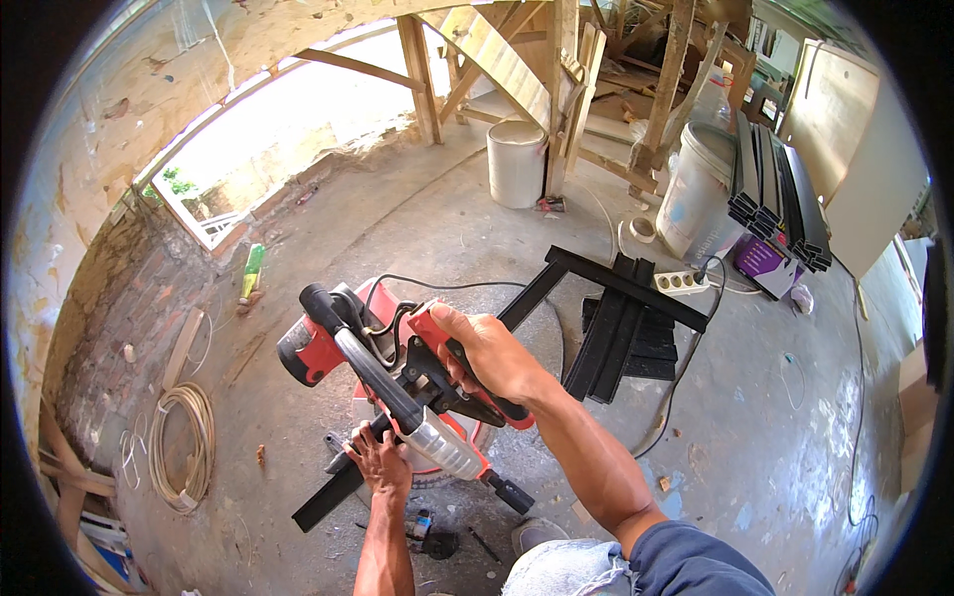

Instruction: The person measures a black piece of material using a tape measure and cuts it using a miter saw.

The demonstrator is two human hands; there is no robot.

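Nearest to us: our right sleeve (686, 561), dark blue, at the lower edge, with pale denim just left of it. From there the right forearm runs up and left to our right hand (487, 353), whose fingers are wrapped tight around the red handle of the mitre saw (397, 382). The saw head sits low over its base on the concrete floor (775, 427); red motor housing points left, black carry bar crosses the top, silver blade guard lies below the handle.

Our left hand (380, 459) rests on the long black metal profile (343, 489) at the saw's base, fingers curled over it and pressing down. We cannot tell whether the thumb closes beneath. The profile runs diagonally: its near end juts out lower left of the saw, and a black bar continues upper right beyond the saw toward a black crosspiece (626, 286).

Under that crosspiece lies a stack of short black profiles (621, 343). Just beyond it, a white power strip (681, 282) with a black cable trailing across the floor. Further back: a white bucket (516, 164) by the wooden posts, a bundle of long black profiles (780, 189) leaning on a large white tub (696, 194). At left, coiled pale hose (184, 447) by the brick wall.
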